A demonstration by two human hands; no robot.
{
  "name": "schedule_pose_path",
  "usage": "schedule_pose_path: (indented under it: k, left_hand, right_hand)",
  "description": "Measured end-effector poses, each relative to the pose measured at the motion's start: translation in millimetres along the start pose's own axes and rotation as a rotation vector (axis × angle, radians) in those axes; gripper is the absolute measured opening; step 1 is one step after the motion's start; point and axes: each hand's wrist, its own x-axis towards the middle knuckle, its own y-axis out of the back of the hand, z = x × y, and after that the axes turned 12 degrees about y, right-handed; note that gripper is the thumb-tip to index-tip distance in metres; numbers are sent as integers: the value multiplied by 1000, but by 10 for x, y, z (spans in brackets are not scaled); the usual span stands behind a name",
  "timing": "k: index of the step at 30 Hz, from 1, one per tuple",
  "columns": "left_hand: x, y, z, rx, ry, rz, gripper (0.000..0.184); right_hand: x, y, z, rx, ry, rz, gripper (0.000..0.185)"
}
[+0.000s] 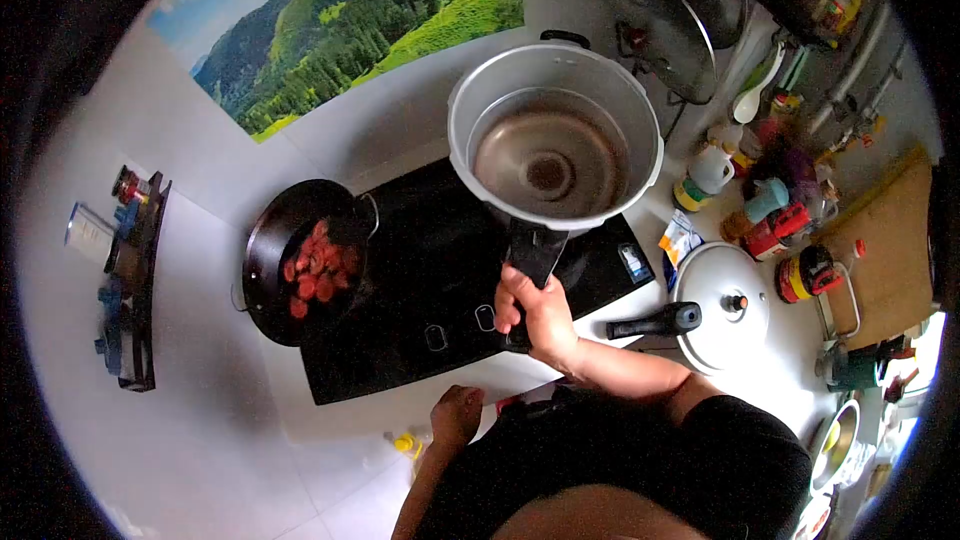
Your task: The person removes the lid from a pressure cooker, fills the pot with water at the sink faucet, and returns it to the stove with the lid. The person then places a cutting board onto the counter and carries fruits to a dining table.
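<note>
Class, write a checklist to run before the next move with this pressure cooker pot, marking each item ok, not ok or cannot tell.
1. Right hand closed round the handle of the pressure cooker pot: ok.
2. Left hand also supporting the pot: not ok, it is apart from it.
3. Lid off the pot: ok.
4. Pot interior dry: cannot tell.
5. Red slices inside the wok: ok.
6. Cooktop switched off: cannot tell.

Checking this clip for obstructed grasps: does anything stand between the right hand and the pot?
Nothing visible does: the right hand is closed around the black handle of the pot. The wok to the left and the silver lid to the right lie apart from both.
</note>
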Motion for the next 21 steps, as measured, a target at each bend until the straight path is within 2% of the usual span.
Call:
schedule_pose_path:
  k: [2, 5, 8, 17, 19, 21]
  left_hand:
    - [1, 30, 32, 22, 42, -45, 16]
    - [-22, 48, 62, -28, 1, 0, 15]
    - [-11, 121, 174, -68, 18, 14, 15]
    - [-22, 102, 234, -41, 39, -19, 16]
    - [-33, 66, 191, -40, -56, 64, 15]
    - [-45, 103, 207, -53, -29, 47, 15]
  right_hand:
    - [-98, 52, 18, 9, -10, 0, 20]
    - [-185, 165, 87, 134, -54, -20, 11]
    - [-215, 210, 116, 130, -90, -11, 9]
    - [-185, 203, 84, 91, -76, -46, 10]
    - [-139, 128, 33, 76, -56, -40, 11]
    - [-77, 75, 5, 34, -32, -40, 12]
